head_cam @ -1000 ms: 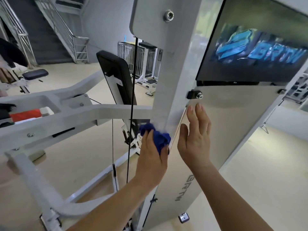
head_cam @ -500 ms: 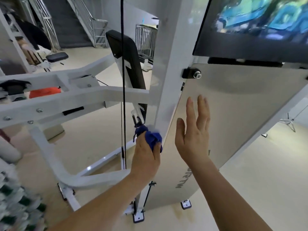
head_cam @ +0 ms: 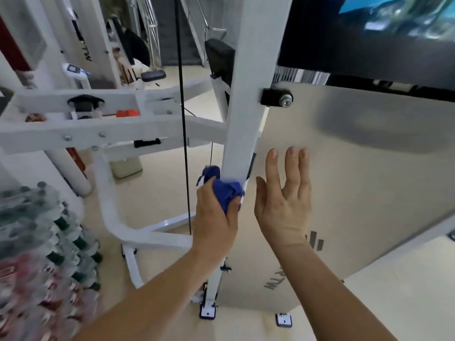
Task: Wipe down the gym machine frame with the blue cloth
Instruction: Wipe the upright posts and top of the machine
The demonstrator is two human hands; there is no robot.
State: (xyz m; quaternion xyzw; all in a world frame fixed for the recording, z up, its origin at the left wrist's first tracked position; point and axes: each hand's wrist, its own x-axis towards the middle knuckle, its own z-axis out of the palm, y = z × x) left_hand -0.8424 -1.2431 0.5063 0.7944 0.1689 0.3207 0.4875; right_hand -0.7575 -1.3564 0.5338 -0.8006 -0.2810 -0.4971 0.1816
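The left hand (head_cam: 216, 217) closes its grip around the bunched blue cloth (head_cam: 227, 193), holding it against the white upright post (head_cam: 248, 94) of the machine frame, while the right hand (head_cam: 283, 205), fingers straight and spread, sits just right of the post before the grey side panel (head_cam: 369, 180).

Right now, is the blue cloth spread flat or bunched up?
Bunched up. The blue cloth is a wad gripped in the left hand, held against the white upright post.
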